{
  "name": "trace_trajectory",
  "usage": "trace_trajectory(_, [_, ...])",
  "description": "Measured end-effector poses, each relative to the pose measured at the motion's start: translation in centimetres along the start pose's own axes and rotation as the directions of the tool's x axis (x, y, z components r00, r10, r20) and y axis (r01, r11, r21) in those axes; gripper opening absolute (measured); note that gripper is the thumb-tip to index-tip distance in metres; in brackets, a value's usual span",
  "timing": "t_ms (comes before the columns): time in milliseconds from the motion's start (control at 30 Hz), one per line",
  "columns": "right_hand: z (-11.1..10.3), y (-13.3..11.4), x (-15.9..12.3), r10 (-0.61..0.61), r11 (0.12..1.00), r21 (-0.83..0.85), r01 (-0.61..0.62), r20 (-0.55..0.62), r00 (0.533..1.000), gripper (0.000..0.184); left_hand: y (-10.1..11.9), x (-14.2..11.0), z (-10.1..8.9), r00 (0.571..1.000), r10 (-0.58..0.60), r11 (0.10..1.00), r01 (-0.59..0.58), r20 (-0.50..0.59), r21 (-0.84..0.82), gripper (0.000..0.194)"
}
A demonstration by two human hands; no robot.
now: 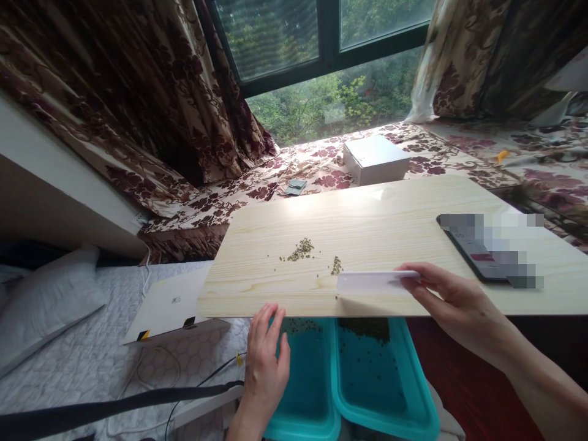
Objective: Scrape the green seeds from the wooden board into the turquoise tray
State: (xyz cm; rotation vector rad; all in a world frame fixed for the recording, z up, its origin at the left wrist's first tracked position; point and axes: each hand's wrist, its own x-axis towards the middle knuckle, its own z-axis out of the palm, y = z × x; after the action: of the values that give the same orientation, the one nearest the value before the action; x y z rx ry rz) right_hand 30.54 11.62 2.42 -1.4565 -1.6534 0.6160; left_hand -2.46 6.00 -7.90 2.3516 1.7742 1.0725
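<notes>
My right hand [445, 294] pinches the end of a white scraper-like strip [367, 282], whose long side stands on the light wooden tabletop [404, 233]. By the strip's far left end lies a small cluster of greenish-brown grains [337, 265]. A larger loose pile of the same grains [302, 249] is spread farther left. My left hand [266, 355] holds nothing, its fingertips resting at the table's front edge. Below that edge sit two turquoise bins, a left bin [305, 422] with a few grains and a right bin [386, 416] with a dense heap, partly hidden by the tabletop.
A tablet-like device [478, 251] lies on the table's right side. Behind the table, a white box [376, 153] and a small grey-green cloth-like item [295, 187] rest on a floral cover. Left are another white box [169, 300], cables and a pillow [59, 300].
</notes>
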Motion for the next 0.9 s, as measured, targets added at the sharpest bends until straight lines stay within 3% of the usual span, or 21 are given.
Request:
trace_trajectory(133, [0.5,0.0,0.1,0.030,0.999,0.029,-0.030,0.028,0.999,0.032,0.0,-0.1,0.0,1.000,-0.007,1.000,0.007,0.006,-0.005,0.051])
trace_trajectory(300, [1.1,0.0,0.3,-0.018,0.999,0.034,0.017,0.020,1.000,0.033,0.0,0.1,0.0,1.000,0.002,1.000,-0.002,0.000,0.001,0.052])
trace_trajectory(767, [0.6,-0.9,0.7,-0.008,0.998,0.060,0.002,0.094,0.995,0.035,0.1,0.1,-0.1,1.000,0.002,1.000,-0.002,0.005,0.003,0.051])
trace_trajectory(900, [0.2,-1.3,1.0,-0.020,0.997,0.083,0.005,0.176,0.984,0.043,0.0,0.0,-0.2,1.000,0.002,1.000,-0.002,0.014,0.005,0.051])
